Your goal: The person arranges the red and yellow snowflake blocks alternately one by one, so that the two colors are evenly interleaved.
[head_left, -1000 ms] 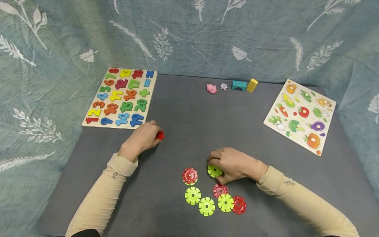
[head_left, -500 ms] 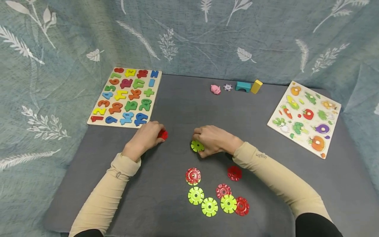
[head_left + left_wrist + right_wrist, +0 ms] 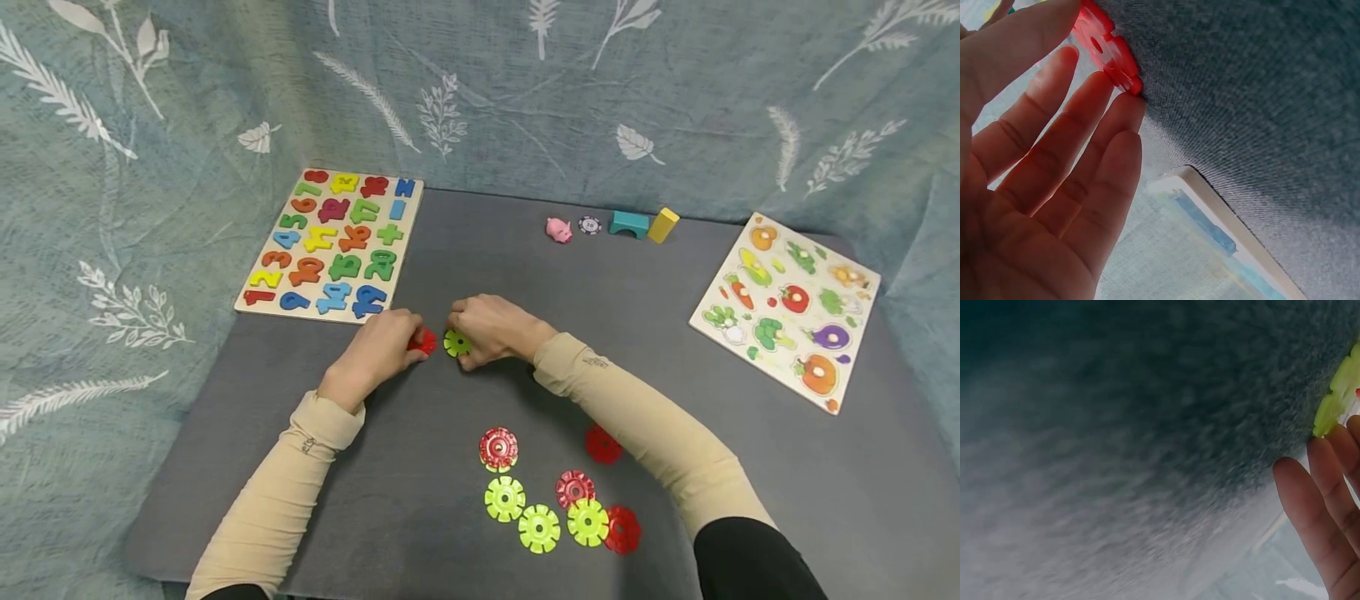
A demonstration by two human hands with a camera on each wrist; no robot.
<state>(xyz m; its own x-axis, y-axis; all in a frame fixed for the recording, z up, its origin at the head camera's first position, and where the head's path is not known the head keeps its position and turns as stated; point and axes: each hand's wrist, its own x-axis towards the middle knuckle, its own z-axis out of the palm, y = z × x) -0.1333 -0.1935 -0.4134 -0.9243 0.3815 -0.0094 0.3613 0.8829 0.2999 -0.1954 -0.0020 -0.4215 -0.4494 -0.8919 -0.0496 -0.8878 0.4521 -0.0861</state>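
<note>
My left hand (image 3: 375, 352) pinches a red notched plastic disc (image 3: 427, 342) just off the near right corner of the number puzzle. In the left wrist view the red disc (image 3: 1110, 53) stands on edge between thumb and fingertips. Close by on the right, my right hand (image 3: 498, 327) holds a yellow-green notched disc (image 3: 455, 343), a small gap from the red one. Only the rim of that green disc (image 3: 1337, 394) shows at the right wrist view's edge, by the fingertips. Loose discs lie nearer me, among them a green disc (image 3: 505, 499) and a red disc (image 3: 622, 530).
A wooden number puzzle (image 3: 330, 247) lies at left, a vegetable puzzle (image 3: 784, 312) at right. Along the back are a pink pig (image 3: 558, 230), a poker chip (image 3: 589, 225), a teal arch block (image 3: 628, 223) and a yellow block (image 3: 663, 225). A patterned cloth (image 3: 510, 108) hangs behind.
My right hand has carried the green disc left and away from me, up beside the left hand. A red disc it had covered now shows. The left hand has barely moved.
</note>
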